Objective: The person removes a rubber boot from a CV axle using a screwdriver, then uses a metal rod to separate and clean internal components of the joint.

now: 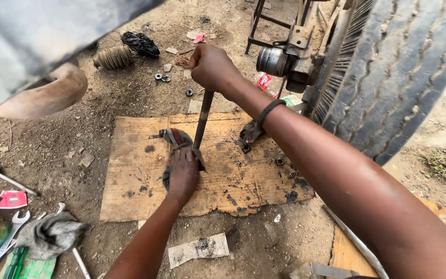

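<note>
The right hand point(211, 66) grips the top of an upright metal rod point(202, 121). The left hand point(182, 174) presses closed on a dirty rag point(175, 138) at its base, on the cardboard point(130, 175).

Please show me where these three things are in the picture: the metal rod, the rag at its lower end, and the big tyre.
metal rod point(203, 118), head view, middle of its bare shaft.
rag point(177, 138), head view, upper folded part beside the rod.
tyre point(393, 77), head view, middle of the tread.
</note>
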